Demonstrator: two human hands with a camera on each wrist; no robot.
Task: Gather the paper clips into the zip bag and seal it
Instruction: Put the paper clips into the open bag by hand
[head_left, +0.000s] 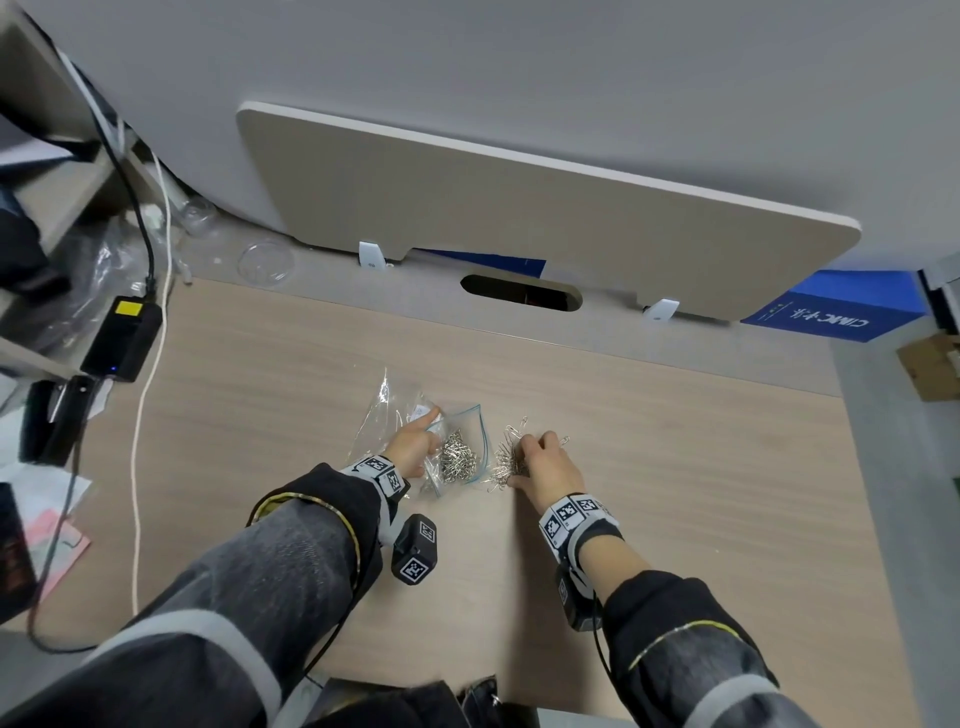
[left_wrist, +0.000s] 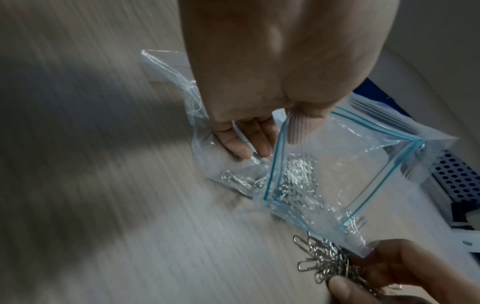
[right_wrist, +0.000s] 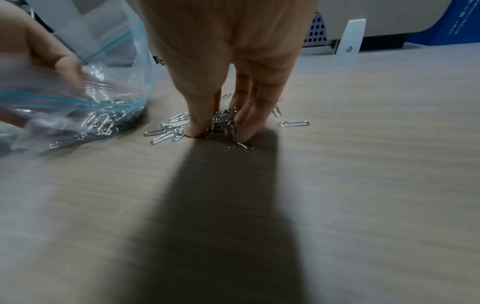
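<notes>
A clear zip bag (head_left: 475, 431) with a blue seal line lies on the wooden desk (head_left: 675, 467), its mouth facing right. Several paper clips (left_wrist: 298, 176) are inside it. My left hand (head_left: 423, 436) pinches the bag's ribbed rim (left_wrist: 293, 123) and holds the mouth wide. Just right of the mouth sits a pile of loose paper clips (head_left: 506, 460). My right hand (right_wrist: 218, 127) stands over the pile, thumb and fingers pinching a clump (right_wrist: 223, 123) against the desk. One clip (right_wrist: 293, 124) lies apart to the right.
A second, crumpled clear bag (head_left: 387, 410) lies behind my left hand. A black power adapter (head_left: 122, 338) and a white cable (head_left: 140, 441) run along the desk's left edge. A beige divider panel (head_left: 519, 208) and a cable slot (head_left: 519, 293) close the back.
</notes>
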